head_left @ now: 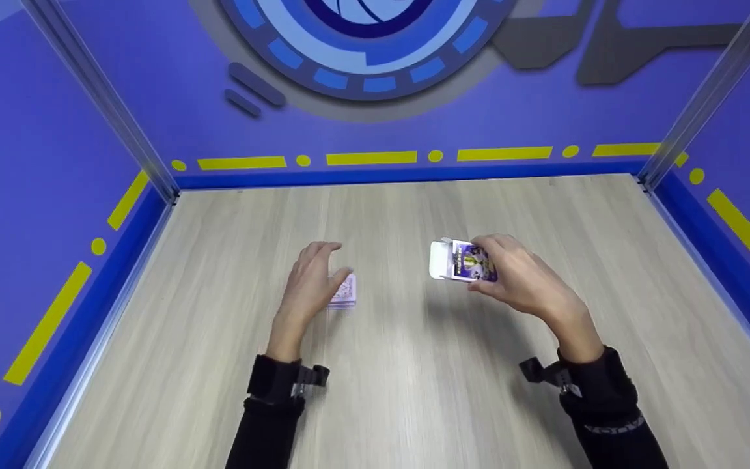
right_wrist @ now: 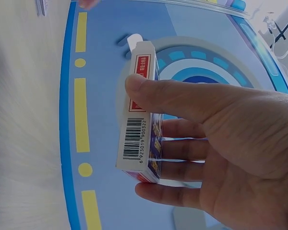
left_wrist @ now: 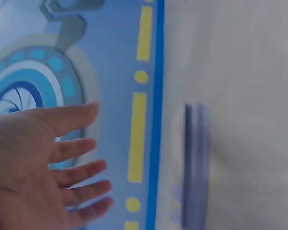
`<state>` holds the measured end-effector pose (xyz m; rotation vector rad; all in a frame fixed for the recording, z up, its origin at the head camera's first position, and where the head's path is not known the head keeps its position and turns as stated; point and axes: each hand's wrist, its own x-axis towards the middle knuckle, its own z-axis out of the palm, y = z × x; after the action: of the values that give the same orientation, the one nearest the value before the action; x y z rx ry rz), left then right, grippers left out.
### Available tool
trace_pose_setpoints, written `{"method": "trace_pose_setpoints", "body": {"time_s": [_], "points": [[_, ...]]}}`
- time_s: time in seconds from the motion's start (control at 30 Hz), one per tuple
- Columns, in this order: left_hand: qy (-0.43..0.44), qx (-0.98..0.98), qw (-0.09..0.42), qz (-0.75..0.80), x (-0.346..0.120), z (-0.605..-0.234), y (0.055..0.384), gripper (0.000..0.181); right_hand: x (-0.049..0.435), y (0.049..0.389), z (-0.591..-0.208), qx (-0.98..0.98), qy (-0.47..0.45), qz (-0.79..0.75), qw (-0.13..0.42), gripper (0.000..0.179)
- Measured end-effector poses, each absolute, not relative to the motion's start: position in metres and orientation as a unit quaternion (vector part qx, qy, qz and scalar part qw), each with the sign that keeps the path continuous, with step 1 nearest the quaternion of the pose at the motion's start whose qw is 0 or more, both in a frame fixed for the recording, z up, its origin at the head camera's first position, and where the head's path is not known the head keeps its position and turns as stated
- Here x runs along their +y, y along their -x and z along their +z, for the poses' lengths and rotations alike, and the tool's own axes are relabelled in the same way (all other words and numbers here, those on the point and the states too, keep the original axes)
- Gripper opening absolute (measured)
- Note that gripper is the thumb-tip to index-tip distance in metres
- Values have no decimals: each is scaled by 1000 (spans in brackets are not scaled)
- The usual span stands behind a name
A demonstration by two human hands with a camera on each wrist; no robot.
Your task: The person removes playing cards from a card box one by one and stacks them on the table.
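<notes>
My right hand point(head_left: 528, 277) grips a small printed card box point(head_left: 476, 262), thumb on one narrow side and fingers on the other. Its white end flap point(head_left: 440, 260) stands open and points left. In the right wrist view, the side of the box point(right_wrist: 137, 112) shows a barcode and a red label. My left hand point(head_left: 310, 280) is held with fingers spread and nothing in them, above and beside a stack of playing cards point(head_left: 344, 291) on the table. Part of the stack is hidden behind this hand in the head view; the left wrist view shows the stack point(left_wrist: 197, 167) blurred.
A pale wood-grain table point(head_left: 388, 391) lies under both hands. Blue printed panels point(head_left: 375, 137) with yellow dashes enclose it at the back and both sides, with metal posts point(head_left: 108, 111) at the corners.
</notes>
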<state>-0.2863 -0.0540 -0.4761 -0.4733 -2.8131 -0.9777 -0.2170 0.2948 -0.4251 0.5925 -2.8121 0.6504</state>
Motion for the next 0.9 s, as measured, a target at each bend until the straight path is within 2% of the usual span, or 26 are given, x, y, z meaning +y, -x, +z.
{"method": "trace_pose_setpoints", "body": {"time_s": [0.1, 0.2, 0.3, 0.47, 0.67, 0.9], "points": [[186, -898, 150, -370, -30, -465, 273, 28, 292, 216, -426, -948, -210, 217, 102, 70], [220, -856, 187, -428, -6, -456, 257, 13, 287, 215, -425, -946, -221, 211, 110, 71], [252, -820, 167, -486, 14, -452, 242, 8, 281, 213, -424, -944, -231, 203, 119, 73], [282, -785, 129, -536, 33, -454, 228, 12, 269, 209, -423, -939, -252, 195, 127, 73], [271, -782, 114, -549, 38, -464, 231, 18, 262, 205, -422, -932, -276, 187, 142, 72], [246, -770, 54, -586, 37, -470, 236, 24, 257, 204, -423, -927, -295, 178, 145, 72]]}}
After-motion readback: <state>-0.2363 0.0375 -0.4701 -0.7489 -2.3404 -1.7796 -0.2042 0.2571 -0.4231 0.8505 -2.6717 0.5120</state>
